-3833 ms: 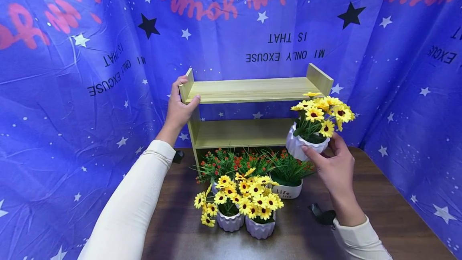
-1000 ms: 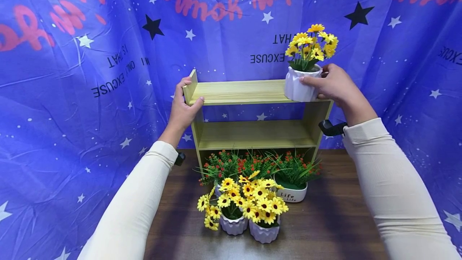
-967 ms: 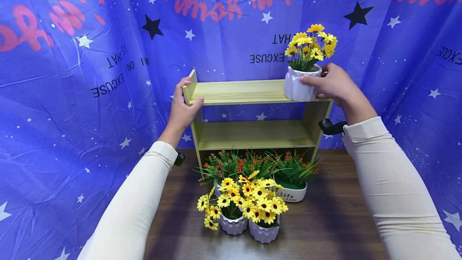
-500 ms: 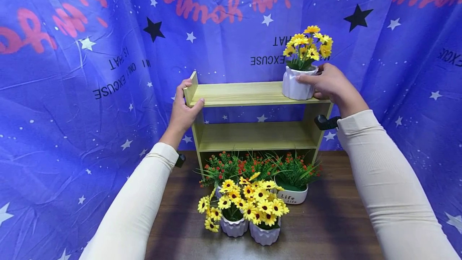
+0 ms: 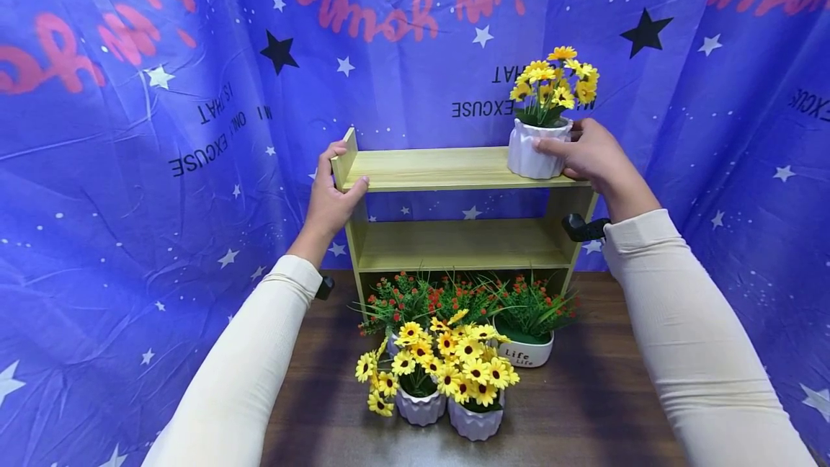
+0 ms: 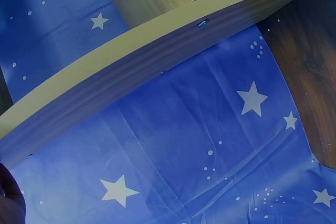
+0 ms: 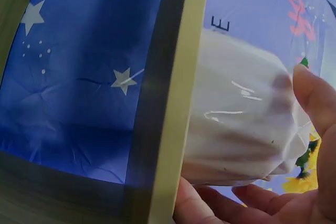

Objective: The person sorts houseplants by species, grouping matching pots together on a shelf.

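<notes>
My right hand (image 5: 599, 157) holds a white fluted flowerpot (image 5: 534, 150) with yellow daisy-like flowers (image 5: 551, 81), thumb on the front and fingers round the right side. The pot stands upright at the right end of the wooden rack's top board (image 5: 434, 168). In the right wrist view, the pot's base (image 7: 236, 124) is right against the board's edge (image 7: 181, 98), with fingers (image 7: 252, 198) below it. My left hand (image 5: 331, 200) grips the rack's left side panel (image 5: 346, 153), thumb over the board's front. The left wrist view shows that panel's outer face (image 6: 173, 51).
On the brown table (image 5: 609, 380), two more pots of yellow flowers, a left one (image 5: 421, 407) and a right one (image 5: 476, 420), stand in front. Behind them are red-flowered plants, one in a white "Life" pot (image 5: 528, 353). The middle board (image 5: 460, 243) lies above them; a blue star-printed curtain (image 5: 415, 56) hangs behind.
From low in front of the rack's right side, my right hand has raised the flowerpot onto the top board, then shifted it slightly left. My left hand has kept its grip on the rack.
</notes>
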`<state>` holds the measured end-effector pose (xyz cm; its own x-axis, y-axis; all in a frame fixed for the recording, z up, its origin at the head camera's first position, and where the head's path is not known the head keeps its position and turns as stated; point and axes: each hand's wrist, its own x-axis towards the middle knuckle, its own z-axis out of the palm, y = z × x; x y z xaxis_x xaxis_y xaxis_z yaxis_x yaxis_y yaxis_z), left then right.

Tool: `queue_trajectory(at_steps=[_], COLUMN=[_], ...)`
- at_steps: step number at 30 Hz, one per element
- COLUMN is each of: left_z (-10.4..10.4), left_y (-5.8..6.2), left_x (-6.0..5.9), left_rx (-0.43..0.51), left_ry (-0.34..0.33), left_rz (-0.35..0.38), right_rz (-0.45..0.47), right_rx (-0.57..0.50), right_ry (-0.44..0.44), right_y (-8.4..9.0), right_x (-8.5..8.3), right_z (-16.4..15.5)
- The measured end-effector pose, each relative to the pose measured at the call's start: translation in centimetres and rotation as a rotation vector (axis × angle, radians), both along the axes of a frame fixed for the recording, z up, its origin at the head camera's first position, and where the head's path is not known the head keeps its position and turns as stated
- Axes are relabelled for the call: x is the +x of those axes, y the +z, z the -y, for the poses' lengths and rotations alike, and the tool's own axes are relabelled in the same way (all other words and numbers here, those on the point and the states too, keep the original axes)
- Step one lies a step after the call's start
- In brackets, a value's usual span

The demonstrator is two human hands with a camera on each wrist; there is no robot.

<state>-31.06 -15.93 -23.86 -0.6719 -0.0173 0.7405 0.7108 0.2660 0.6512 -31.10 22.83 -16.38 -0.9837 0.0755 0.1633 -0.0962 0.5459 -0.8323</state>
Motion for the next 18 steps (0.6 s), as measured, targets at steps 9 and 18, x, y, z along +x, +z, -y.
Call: queue_trajectory(at_steps=[9,18], left_z=[0.0,-0.1], left_y=[-0.1,0.0], left_x=[-0.2,-0.1], left_rx=[0.001,0.026], left_ry=[0.001,-0.014], left_rz=[-0.005,0.017], right_rz=[-0.264,-0.423], right_rx=[-0.108,-0.175], right_ry=[-0.029,0.006], right_y=[-2.7,-9.4], right_x=[4.5,8.3], right_z=[-0.1,-1.4])
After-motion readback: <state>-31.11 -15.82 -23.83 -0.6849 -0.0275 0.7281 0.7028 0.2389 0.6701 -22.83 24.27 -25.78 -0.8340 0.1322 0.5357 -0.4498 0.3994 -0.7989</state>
